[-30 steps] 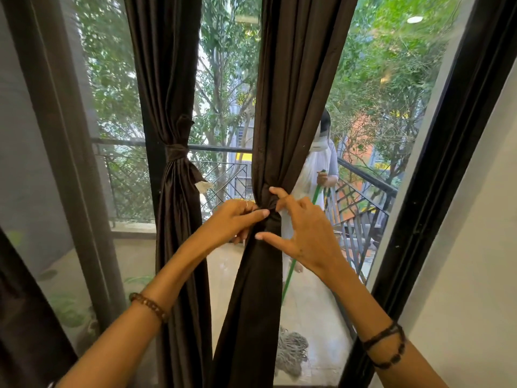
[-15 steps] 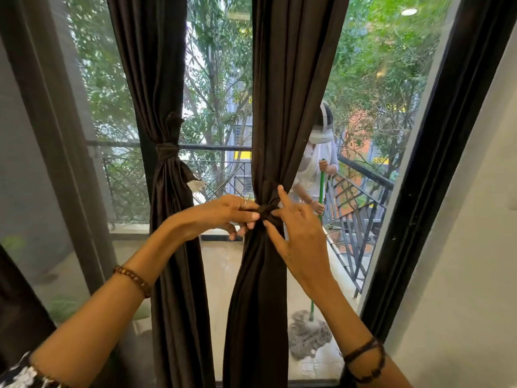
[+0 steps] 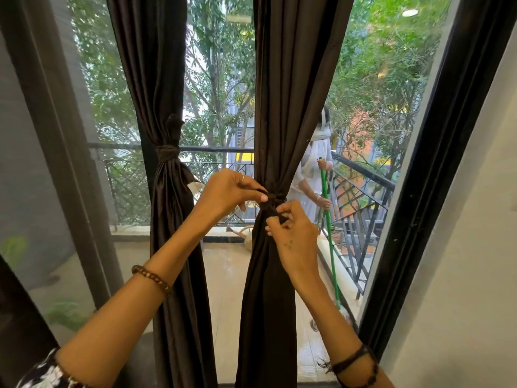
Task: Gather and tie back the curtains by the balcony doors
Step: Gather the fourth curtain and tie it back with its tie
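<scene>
head-worn view, close, facing curtains (image 3: pixel 282 107)

Big glass doors with a black frame (image 3: pixel 436 169) show green trees (image 3: pixel 377 68), a balcony railing (image 3: pixel 361 197) and a wet floor (image 3: pixel 223 275). A white wall (image 3: pixel 475 261) stands right.

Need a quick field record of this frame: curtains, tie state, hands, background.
left curtain: gathered, already tied with a knotted band
right curtain: gathered at mid height, tie being knotted
left hand: pinches the tie from the left side
right hand: pinches a tie end just below the knot
balcony: another person beyond the glass holds a green mop handle; black railing behind
task status: second curtain's knot not yet released
</scene>
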